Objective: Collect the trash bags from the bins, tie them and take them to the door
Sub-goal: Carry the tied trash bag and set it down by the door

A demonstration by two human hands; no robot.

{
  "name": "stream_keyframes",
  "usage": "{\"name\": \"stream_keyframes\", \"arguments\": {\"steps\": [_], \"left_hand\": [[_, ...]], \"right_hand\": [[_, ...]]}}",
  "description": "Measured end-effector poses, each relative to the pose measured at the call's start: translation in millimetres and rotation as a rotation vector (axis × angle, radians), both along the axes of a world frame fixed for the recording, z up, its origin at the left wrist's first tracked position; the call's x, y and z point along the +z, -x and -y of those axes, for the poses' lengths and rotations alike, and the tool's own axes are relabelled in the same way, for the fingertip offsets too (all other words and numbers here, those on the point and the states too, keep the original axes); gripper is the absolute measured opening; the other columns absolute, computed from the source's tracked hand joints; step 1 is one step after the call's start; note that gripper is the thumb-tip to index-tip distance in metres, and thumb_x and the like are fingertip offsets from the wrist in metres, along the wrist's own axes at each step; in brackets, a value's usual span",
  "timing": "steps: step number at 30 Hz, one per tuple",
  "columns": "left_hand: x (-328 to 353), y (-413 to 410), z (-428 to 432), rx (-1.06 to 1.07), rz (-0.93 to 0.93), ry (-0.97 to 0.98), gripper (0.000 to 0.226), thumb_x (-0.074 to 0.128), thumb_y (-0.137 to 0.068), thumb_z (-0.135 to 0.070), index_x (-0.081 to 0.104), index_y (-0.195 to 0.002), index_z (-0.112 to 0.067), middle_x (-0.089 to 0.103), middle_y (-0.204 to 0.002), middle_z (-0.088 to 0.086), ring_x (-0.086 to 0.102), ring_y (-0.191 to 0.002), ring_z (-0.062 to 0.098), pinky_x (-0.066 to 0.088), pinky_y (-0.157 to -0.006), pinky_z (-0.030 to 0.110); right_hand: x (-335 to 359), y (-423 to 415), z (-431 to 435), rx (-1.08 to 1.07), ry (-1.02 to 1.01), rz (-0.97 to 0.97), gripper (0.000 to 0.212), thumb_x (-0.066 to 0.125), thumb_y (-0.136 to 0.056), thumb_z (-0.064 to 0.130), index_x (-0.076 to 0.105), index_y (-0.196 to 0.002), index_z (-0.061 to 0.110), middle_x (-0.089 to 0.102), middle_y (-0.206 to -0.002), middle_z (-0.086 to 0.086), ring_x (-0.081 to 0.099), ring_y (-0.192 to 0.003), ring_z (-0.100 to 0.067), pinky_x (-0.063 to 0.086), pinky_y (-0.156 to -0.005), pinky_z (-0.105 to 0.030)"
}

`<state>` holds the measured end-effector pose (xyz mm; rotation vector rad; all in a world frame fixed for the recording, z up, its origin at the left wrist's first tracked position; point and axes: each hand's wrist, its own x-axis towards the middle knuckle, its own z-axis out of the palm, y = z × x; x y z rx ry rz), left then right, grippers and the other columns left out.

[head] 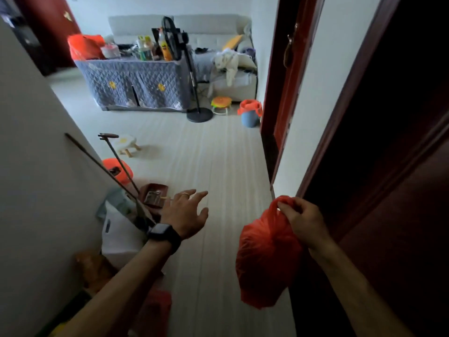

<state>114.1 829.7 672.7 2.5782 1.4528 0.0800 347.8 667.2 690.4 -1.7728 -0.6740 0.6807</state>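
My right hand (302,221) pinches the gathered top of a filled red trash bag (264,259), which hangs in the air beside a dark wooden door (388,190) on the right. My left hand (187,212) is held out over the floor with fingers spread, holding nothing; a dark watch sits on its wrist. A blue bin lined with a red bag (250,113) stands far ahead by the door frame. An orange-lined bin (119,169) stands against the left wall.
A broom and a dustpan (153,197) lean by the left wall, above white bags (121,229) and clutter. A standing fan (192,76), a covered table (136,83), a sofa and a small stool (126,143) lie farther on. Pale floor runs down the middle.
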Motion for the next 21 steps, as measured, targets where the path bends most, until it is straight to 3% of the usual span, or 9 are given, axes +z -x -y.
{"name": "stream_keyframes", "arguments": {"steps": [5,10,16,21], "left_hand": [[0,-15,-99,0.100,0.007,-0.016,0.057,0.045,-0.089,-0.055,0.038,-0.144,-0.043,0.046,-0.149,-0.002,0.037,-0.139,0.020,0.026,-0.114,0.051],[-11,-33,-219,0.152,-0.004,0.010,0.058,0.041,-0.087,-0.056,0.037,-0.144,-0.044,0.047,-0.147,-0.003,0.039,-0.138,0.020,0.033,-0.111,0.050],[-1,-66,-370,0.176,0.011,0.026,0.054,0.042,-0.092,-0.053,0.035,-0.145,-0.045,0.042,-0.151,-0.006,0.033,-0.142,0.018,0.025,-0.115,0.050],[0,-99,-488,0.179,0.051,0.060,0.054,0.042,-0.093,-0.053,0.035,-0.145,-0.044,0.042,-0.151,-0.006,0.032,-0.142,0.018,0.022,-0.117,0.049]], "right_hand": [[5,-53,-121,0.076,0.023,0.115,0.011,0.073,-0.086,0.031,0.074,-0.083,0.020,0.075,-0.086,0.002,0.070,-0.089,-0.020,0.057,-0.086,-0.041],[4,-94,-246,0.131,0.020,0.137,0.014,0.071,-0.088,0.033,0.073,-0.095,0.021,0.073,-0.094,0.002,0.067,-0.095,-0.018,0.055,-0.089,-0.040],[5,-130,-399,0.154,0.060,0.083,0.012,0.069,-0.087,0.034,0.071,-0.087,0.022,0.073,-0.087,-0.003,0.068,-0.083,-0.024,0.055,-0.077,-0.043],[10,-157,-521,0.203,0.068,0.037,0.009,0.069,-0.090,0.025,0.072,-0.086,0.018,0.071,-0.081,-0.003,0.064,-0.075,-0.016,0.048,-0.067,-0.030]]}}
